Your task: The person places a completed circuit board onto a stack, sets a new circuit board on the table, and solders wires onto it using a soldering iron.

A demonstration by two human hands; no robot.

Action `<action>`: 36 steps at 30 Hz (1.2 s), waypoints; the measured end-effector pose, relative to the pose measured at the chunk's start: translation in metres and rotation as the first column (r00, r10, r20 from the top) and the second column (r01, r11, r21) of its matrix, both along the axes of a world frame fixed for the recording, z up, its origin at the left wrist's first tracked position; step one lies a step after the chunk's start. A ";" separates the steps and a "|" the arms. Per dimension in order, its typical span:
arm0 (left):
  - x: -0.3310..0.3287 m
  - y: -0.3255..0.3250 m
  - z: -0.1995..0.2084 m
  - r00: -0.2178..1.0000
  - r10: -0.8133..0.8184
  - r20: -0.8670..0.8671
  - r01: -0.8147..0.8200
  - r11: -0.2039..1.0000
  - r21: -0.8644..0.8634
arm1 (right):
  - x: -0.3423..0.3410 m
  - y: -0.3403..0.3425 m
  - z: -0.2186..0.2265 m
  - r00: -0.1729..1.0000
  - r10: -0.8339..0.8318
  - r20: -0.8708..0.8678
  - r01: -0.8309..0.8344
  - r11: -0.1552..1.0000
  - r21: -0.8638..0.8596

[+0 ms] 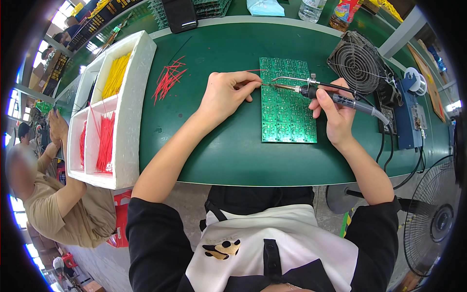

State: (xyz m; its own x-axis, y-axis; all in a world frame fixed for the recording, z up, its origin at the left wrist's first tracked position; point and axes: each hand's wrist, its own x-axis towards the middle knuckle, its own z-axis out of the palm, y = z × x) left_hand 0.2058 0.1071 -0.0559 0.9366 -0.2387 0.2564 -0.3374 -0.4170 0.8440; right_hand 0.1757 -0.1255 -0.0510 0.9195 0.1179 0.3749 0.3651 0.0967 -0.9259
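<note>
1. At far left, a co-worker (73, 209) in a tan top, beside a red stool (121, 219).
2. Next, on the green table (219, 155), a white foam box (130, 131) split into compartments: yellow wires (116, 75) toward the far end, long red wires (105, 143) toward the near end.
3. Just right of the box, a loose pile of short red wires (169, 79), lying crisscross.
4. Near the middle, left hand (228, 92) with thumb and forefinger pinched together at the left edge of the green circuit board (289, 114); contents of the pinch too small to tell. Just above, a single red wire (255, 70) reaching to the board.
5. Flat on the table, the board, well apart from the box.
6. Over the board, soldering iron (345, 101) with a thin metal tube (292, 79) above its shaft, tip near the left fingertips; contact impossible to tell.
7. Around the handle, right hand (338, 119), closed, apart from the left.
8. Farther right, a grille-fronted fan (355, 65), a blue box (407, 114) and a white reel (415, 81).
9. Lower right, a floor fan (438, 219).
</note>
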 end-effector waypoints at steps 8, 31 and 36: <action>0.000 -0.001 0.002 1.000 -0.002 -0.007 0.002 1.000 0.007 | 0.001 -0.001 0.000 1.000 -0.026 0.003 0.026 0.999 0.046; 0.001 -0.001 0.001 1.000 0.008 0.000 -0.008 1.000 0.006 | 0.001 -0.002 -0.002 1.000 -0.020 0.015 0.020 1.000 0.006; 0.001 -0.001 0.001 1.000 0.014 0.005 -0.014 1.000 0.009 | 0.001 -0.001 -0.001 1.000 -0.020 0.013 0.020 1.000 0.004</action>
State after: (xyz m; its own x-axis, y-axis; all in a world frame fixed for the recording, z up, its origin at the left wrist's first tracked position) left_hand 0.2063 0.1059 -0.0548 0.9385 -0.2283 0.2589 -0.3358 -0.4295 0.8383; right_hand 0.1767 -0.1268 -0.0517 0.9168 0.0979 0.3871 0.3788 0.0933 -0.9208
